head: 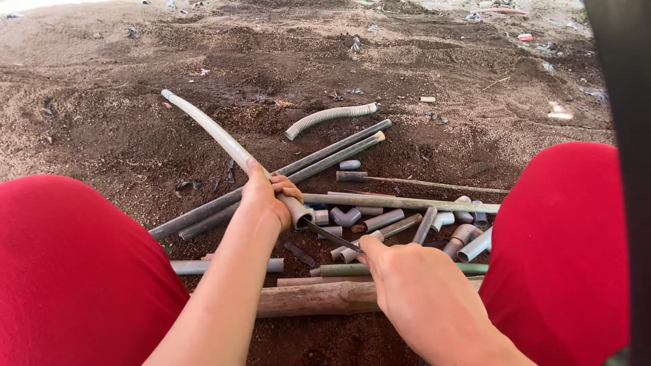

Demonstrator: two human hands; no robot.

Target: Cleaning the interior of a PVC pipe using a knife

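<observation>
My left hand (pixel 268 195) grips a long curved grey plastic pipe (pixel 210 130) close to its open end, which points toward me. My right hand (pixel 413 291) holds a thin dark blade (pixel 330 236) whose tip reaches the pipe's open end. Both hands work between my knees, which are covered in red cloth (pixel 74 257). Under the hands lies a pile of grey pipe pieces on bare soil.
Long grey pipes (pixel 325 154) cross the ground diagonally, a corrugated hose (pixel 330 115) lies behind them. Several short elbows and couplings (pixel 447 227) sit at the right. A wooden stick (pixel 312 298) lies across the front. Dark soil with litter spreads all around.
</observation>
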